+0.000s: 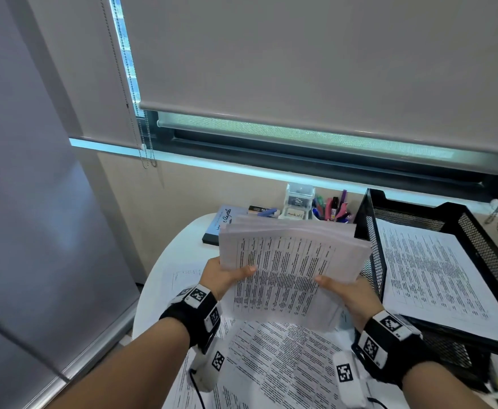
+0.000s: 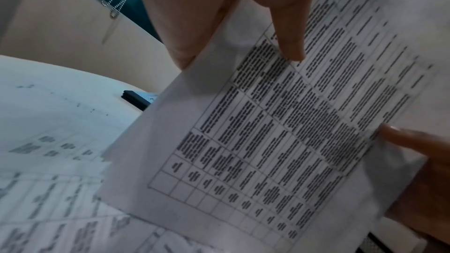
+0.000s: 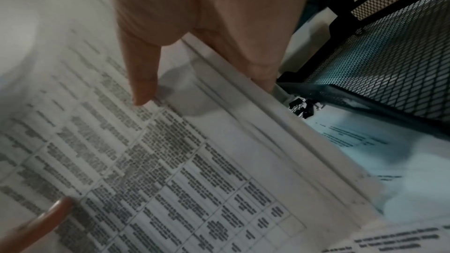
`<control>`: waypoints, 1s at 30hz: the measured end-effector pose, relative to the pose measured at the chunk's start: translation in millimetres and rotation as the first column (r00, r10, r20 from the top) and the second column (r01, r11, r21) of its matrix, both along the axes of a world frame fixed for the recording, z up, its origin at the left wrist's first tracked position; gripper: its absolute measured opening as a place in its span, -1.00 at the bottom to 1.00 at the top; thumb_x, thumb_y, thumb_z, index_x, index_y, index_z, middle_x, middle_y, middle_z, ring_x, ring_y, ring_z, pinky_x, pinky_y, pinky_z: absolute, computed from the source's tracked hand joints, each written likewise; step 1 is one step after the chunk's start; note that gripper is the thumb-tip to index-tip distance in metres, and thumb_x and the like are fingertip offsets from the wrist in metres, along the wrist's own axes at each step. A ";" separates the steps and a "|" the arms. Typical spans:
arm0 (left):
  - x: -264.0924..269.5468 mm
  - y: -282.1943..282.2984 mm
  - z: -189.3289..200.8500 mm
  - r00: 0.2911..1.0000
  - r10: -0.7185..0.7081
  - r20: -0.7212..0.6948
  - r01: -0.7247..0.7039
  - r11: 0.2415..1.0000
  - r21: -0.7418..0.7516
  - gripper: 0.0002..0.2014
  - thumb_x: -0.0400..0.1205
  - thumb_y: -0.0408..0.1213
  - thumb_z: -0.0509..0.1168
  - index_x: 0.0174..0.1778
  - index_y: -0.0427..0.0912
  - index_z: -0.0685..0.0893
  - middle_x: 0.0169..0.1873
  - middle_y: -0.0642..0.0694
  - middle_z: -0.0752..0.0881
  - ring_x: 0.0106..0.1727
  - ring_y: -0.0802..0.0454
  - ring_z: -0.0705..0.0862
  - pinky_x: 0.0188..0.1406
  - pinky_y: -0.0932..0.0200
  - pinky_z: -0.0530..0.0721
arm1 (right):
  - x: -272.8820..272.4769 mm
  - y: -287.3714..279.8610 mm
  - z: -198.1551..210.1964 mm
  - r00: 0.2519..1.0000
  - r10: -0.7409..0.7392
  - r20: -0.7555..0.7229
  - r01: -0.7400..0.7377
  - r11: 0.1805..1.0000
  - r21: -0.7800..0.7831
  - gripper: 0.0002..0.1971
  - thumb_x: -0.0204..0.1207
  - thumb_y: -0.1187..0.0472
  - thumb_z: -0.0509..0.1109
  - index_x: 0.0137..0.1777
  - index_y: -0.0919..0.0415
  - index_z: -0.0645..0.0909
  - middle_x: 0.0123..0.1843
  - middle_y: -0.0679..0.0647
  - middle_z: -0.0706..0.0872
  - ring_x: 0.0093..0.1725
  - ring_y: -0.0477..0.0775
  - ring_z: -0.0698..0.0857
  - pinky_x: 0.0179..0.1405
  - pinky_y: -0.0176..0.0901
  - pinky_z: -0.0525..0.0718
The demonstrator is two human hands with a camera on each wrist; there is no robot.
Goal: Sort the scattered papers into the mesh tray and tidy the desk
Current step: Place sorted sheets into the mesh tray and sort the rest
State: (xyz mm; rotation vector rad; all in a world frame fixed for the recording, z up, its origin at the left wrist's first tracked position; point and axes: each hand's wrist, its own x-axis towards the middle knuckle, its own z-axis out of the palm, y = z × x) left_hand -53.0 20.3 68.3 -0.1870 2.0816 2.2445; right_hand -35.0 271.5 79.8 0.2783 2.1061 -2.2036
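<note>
A stack of printed papers (image 1: 289,261) with table text hangs above the white desk (image 1: 165,261), held from both sides. My left hand (image 1: 227,276) grips its left edge, thumb on top and fingers beneath. My right hand (image 1: 345,293) grips the right edge the same way. In the left wrist view the stack (image 2: 280,132) fills the frame with my left thumb (image 2: 289,41) on it. The right wrist view shows the stack (image 3: 170,161) under my right thumb (image 3: 141,84). The black mesh tray (image 1: 368,228) stands right of the stack, a printed sheet (image 1: 427,267) lying inside.
More printed sheets (image 1: 286,364) lie scattered on the desk below my hands. At the back stand a dark book (image 1: 224,225), a small clear box (image 1: 298,202) and a cup of pens (image 1: 333,208). Black binder clips (image 3: 302,107) lie beside the tray (image 3: 389,64).
</note>
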 end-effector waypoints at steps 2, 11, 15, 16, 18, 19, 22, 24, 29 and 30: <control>-0.9 3.3 3.0 1.000 0.001 -0.018 0.000 1.000 0.007 -0.75 0.37 -0.45 0.54 -0.12 -0.12 0.71 -0.15 -0.06 0.80 -0.05 0.00 0.77 0.02 0.05 0.72 | -1.4 -2.0 1.8 0.999 -0.016 -0.036 0.016 1.000 -0.020 -0.61 0.21 0.27 0.61 0.05 0.28 0.67 0.03 0.22 0.81 0.09 0.24 0.76 0.25 0.21 0.63; -6.9 0.5 3.7 0.999 0.039 -0.021 -0.039 0.999 0.004 -0.72 0.33 -0.42 0.56 -0.10 -0.11 0.73 -0.16 -0.07 0.82 -0.09 -0.01 0.80 -0.12 0.08 0.75 | -6.4 -2.7 9.0 0.988 0.036 -0.150 -0.031 0.999 0.036 -0.78 0.28 0.36 0.57 -0.08 0.15 0.73 -0.12 -0.01 0.85 -0.09 -0.08 0.81 0.00 -0.16 0.69; -3.9 6.8 3.1 0.998 0.068 0.008 -0.068 0.997 0.045 -0.78 0.34 -0.40 0.55 -0.15 -0.13 0.75 -0.17 -0.12 0.82 -0.05 -0.12 0.79 0.00 -0.08 0.74 | -8.0 -11.9 7.8 0.992 -0.030 -0.122 0.033 0.999 0.016 -0.84 0.35 0.37 0.54 -0.13 0.14 0.72 -0.04 0.13 0.82 -0.06 0.08 0.78 0.07 -0.01 0.70; -3.2 7.7 4.7 0.997 0.075 -0.002 -0.075 0.996 0.055 -0.79 0.34 -0.41 0.55 -0.15 -0.14 0.75 -0.18 -0.10 0.83 -0.06 -0.10 0.79 -0.02 -0.06 0.74 | -7.6 -13.3 10.3 0.990 -0.041 -0.137 0.045 0.999 0.029 -0.85 0.37 0.32 0.54 -0.13 0.08 0.72 -0.04 0.10 0.82 -0.05 0.05 0.78 0.05 -0.03 0.70; -2.9 7.4 10.0 0.996 0.079 -0.035 -0.076 0.995 0.063 -0.75 0.34 -0.41 0.55 -0.09 -0.17 0.74 -0.14 -0.11 0.82 -0.05 -0.08 0.79 -0.07 0.01 0.74 | -5.5 -14.0 16.5 0.979 -0.047 -0.197 0.057 0.997 0.045 -0.84 0.39 0.24 0.54 -0.09 -0.01 0.72 -0.04 0.00 0.82 -0.03 -0.04 0.79 0.04 -0.08 0.69; -3.4 6.5 12.1 0.995 0.080 -0.053 -0.077 0.995 0.058 -0.71 0.35 -0.42 0.55 -0.04 -0.19 0.73 -0.10 -0.12 0.82 -0.04 -0.07 0.78 -0.08 0.05 0.75 | -4.4 -13.6 18.5 0.973 -0.049 -0.226 0.060 0.997 0.044 -0.83 0.38 0.22 0.54 -0.07 -0.02 0.72 -0.04 -0.03 0.82 -0.02 -0.07 0.79 0.03 -0.12 0.69; -5.3 5.2 14.0 0.994 0.083 -0.072 -0.080 0.996 0.041 -0.65 0.35 -0.42 0.55 0.03 -0.18 0.69 -0.02 -0.15 0.80 0.02 -0.10 0.77 0.02 -0.02 0.74 | -3.4 -14.1 21.8 0.970 -0.066 -0.235 0.078 0.996 0.043 -0.79 0.37 0.27 0.55 -0.03 0.01 0.70 -0.01 0.00 0.82 0.02 -0.05 0.79 0.07 -0.08 0.70; -4.1 7.9 15.4 0.995 0.084 -0.061 -0.081 0.996 0.041 -0.70 0.36 -0.43 0.54 -0.02 -0.17 0.71 -0.02 -0.16 0.79 0.06 -0.15 0.76 0.13 -0.14 0.71 | -3.7 -17.4 22.9 0.974 -0.077 -0.211 0.084 0.996 0.024 -0.78 0.38 0.33 0.53 -0.02 0.05 0.69 0.04 0.11 0.81 0.06 0.08 0.78 0.14 0.05 0.70; -0.7 14.0 22.3 0.987 0.126 -0.103 -0.115 0.988 0.106 -0.72 0.39 -0.51 0.50 -0.02 -0.20 0.70 -0.07 -0.17 0.79 -0.01 -0.16 0.76 0.03 -0.08 0.73 | -2.7 -19.4 29.9 0.970 -0.142 -0.197 0.139 0.990 -0.032 -0.85 0.32 0.28 0.58 -0.14 0.11 0.72 -0.04 0.15 0.83 0.01 0.16 0.79 0.22 0.19 0.66; -1.0 13.7 23.0 0.985 0.127 -0.115 -0.115 0.987 0.109 -0.69 0.38 -0.50 0.51 0.01 -0.20 0.69 -0.06 -0.16 0.79 -0.03 -0.14 0.76 0.01 -0.05 0.73 | -1.6 -18.6 31.7 0.968 -0.128 -0.215 0.123 0.992 -0.033 -0.82 0.30 0.23 0.60 -0.11 0.12 0.74 -0.05 0.14 0.83 0.02 0.17 0.79 0.23 0.22 0.65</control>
